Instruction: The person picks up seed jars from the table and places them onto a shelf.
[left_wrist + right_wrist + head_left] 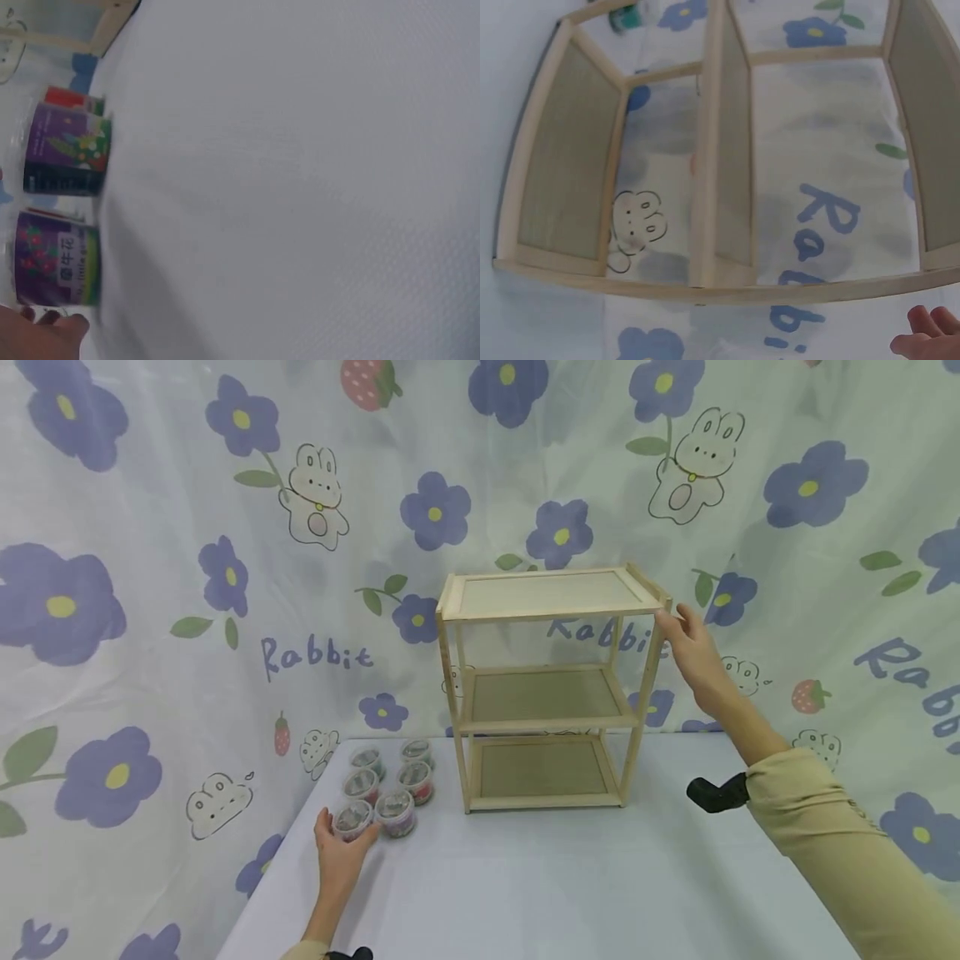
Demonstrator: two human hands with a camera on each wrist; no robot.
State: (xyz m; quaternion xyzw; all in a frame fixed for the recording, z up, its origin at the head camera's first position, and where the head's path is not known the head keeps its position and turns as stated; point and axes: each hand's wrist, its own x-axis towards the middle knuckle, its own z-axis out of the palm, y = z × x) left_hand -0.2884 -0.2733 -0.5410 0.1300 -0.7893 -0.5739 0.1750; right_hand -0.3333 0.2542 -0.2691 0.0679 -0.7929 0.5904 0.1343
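Several small round tubs with clear lids stand in two rows on the table's left. My left hand (342, 853) is at the front-left tub (353, 819), thumb and fingers spread to either side of it. In the left wrist view that purple-labelled tub (56, 259) stands just past the fingertips; a firm hold does not show. Beside it is another purple tub (395, 812). My right hand (696, 656) is by the top right front corner of a three-tier wooden shelf (551, 722). The right wrist view shows its fingers (922, 324) slightly apart from the frame, holding nothing.
The shelf's tiers bear nothing; it stands at the back of the white table (525, 877). A printed curtain (495, 460) hangs behind and at the left. Further tubs (416, 781) stand between the left hand and the shelf.
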